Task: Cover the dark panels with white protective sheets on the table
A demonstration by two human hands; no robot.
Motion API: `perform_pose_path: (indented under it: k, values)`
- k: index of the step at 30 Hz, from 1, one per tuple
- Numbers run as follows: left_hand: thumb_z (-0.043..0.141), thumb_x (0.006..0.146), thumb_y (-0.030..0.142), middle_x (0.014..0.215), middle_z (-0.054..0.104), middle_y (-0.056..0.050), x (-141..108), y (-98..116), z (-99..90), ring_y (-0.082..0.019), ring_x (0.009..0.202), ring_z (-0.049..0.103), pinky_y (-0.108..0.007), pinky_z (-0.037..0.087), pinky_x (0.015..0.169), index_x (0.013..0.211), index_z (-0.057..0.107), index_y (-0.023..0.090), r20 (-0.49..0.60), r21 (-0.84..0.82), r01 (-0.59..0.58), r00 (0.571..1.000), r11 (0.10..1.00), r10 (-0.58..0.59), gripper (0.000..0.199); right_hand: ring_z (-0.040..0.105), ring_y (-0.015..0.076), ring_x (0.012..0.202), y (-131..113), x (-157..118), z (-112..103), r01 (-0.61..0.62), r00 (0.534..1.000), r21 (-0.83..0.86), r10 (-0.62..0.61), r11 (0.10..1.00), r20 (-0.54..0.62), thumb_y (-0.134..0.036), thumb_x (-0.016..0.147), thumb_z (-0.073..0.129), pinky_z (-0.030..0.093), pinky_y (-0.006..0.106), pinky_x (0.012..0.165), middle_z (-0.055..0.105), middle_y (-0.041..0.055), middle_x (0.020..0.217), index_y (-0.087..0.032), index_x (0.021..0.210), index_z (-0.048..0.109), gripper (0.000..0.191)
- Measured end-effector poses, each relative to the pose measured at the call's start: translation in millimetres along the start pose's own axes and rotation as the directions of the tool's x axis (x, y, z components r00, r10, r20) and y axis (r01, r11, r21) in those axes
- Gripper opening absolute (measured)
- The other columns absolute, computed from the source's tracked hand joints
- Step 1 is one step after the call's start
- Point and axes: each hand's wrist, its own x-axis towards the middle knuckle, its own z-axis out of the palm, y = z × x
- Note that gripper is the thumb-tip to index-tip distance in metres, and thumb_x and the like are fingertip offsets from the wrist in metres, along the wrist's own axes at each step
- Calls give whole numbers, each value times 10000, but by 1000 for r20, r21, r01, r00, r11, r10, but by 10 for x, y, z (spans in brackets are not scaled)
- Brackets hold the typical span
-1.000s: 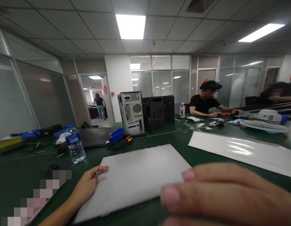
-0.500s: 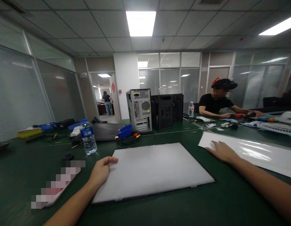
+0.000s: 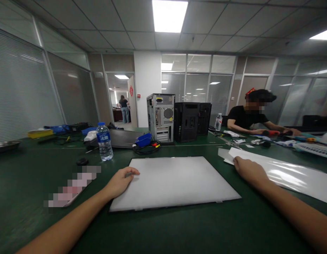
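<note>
A white rectangular panel (image 3: 176, 183) with a thin dark edge lies flat on the green table (image 3: 179, 229). My left hand (image 3: 122, 181) is at its left side, with the fingers curled over the edge and the thumb and index finger on the white surface. To the right, my right hand (image 3: 249, 169) pinches the left end of a glossy white sheet (image 3: 290, 174), which is lifted a little. A second, greyish sheet (image 3: 223, 154) shows under that end.
A water bottle (image 3: 104, 143) and a pink item (image 3: 73, 187) are on the left. Computer cases (image 3: 161, 120) stand behind the panel, near a blue tool (image 3: 143, 140) with cables. A person in black (image 3: 248, 114) handles tools at the back right.
My right hand has closed on the glossy sheet and raised its left end, showing another sheet below. My left hand stays at the panel's left edge. The camera view has shifted.
</note>
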Motion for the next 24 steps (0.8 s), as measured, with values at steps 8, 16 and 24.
perform_pose_path:
  k: [8, 16, 24]
  values:
    - [546, 768, 297, 1110, 734, -54, 5, -27, 9, -265, 1076, 650, -372, 457, 998, 961, 745, 193, -1, -36, 17, 1000, 999, -17, 296, 623, 244, 1109, -431, -130, -289, 379, 924, 468, -354, 798, -145, -570, 985, 268, 467, 378, 957, 680, 63, 1219, -242, 1237, 635, 553]
    - [535, 795, 289, 1113, 733, -62, -17, 22, 8, -271, 1110, 641, -392, 416, 1055, 949, 744, 195, -2, 19, -42, 999, 999, 42, 276, 572, 306, 1201, -179, -101, -19, 241, 957, 302, -278, 922, 85, -600, 904, 442, 416, 455, 1052, 630, 114, 1309, -172, 1246, 679, 596]
    - [518, 811, 299, 1141, 721, -64, -8, 21, 7, -272, 1139, 623, -407, 398, 1073, 963, 731, 204, 16, 74, -46, 999, 996, 45, 278, 594, 290, 1173, -353, -96, -75, 243, 965, 424, -261, 872, -18, -604, 931, 397, 437, 457, 1035, 652, 80, 1282, -227, 1262, 672, 573]
